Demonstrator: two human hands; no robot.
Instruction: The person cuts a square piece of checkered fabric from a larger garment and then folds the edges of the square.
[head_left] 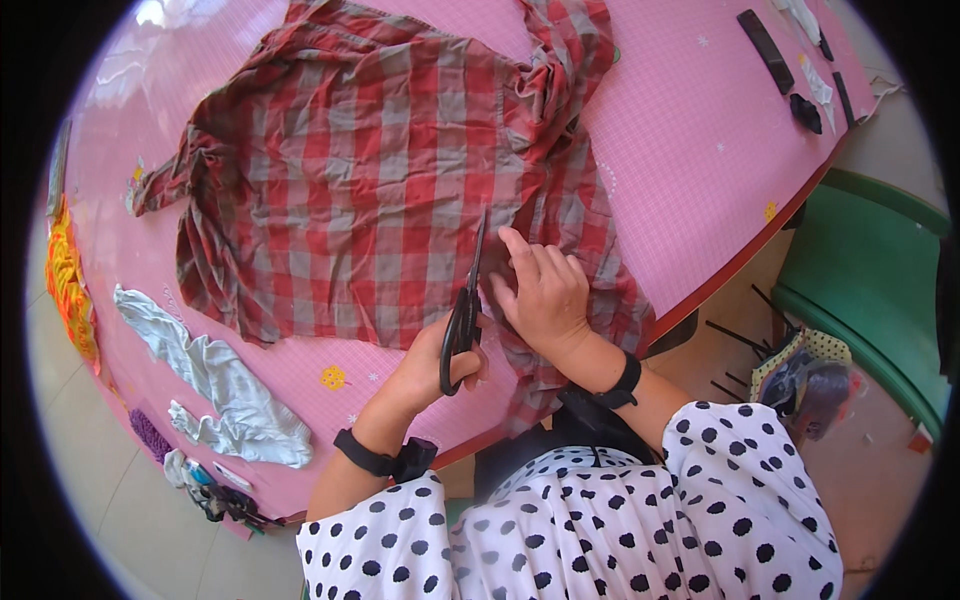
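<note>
A red and grey plaid shirt (390,180) lies spread out and wrinkled over the pink table, its near right part hanging toward the table's edge. My left hand (425,370) grips black-handled scissors (461,340), fingers in the loops. The blades point away from me along the cloth and look almost closed. Just right of the blades, my right hand (550,295) is closed on the shirt's fabric, with the index finger reaching forward. A dark slit or fold shows in the cloth beyond that hand. The fabric under my right palm is hidden.
The pink table cover (690,130) ends at a curved edge. White cloth (230,390) and orange-yellow cloth (70,285) lie to the left. Small items (205,490) sit near left. A dark strip (765,52) lies far right. A green chair (860,280) stands at right.
</note>
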